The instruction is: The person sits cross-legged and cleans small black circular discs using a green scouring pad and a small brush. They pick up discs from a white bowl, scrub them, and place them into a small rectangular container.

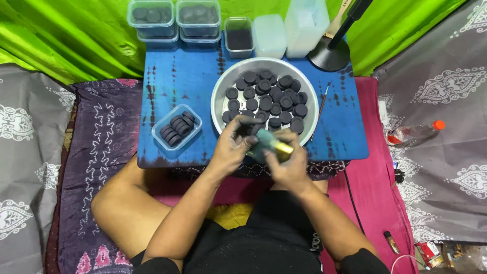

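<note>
Both hands clasped: left hand [231, 147] on black disc [247, 128] | right hand [286, 162] on teal cloth [264, 139] | beside metal bowl [223, 86]

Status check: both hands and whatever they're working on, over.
Left hand pinching a dark disc. Right hand gripping a teal cloth around a gold-tipped tool. Metal bowl of discs just beyond.

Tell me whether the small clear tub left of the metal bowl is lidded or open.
Open: the small clear tub shows no lid, its row of dark discs exposed.
</note>
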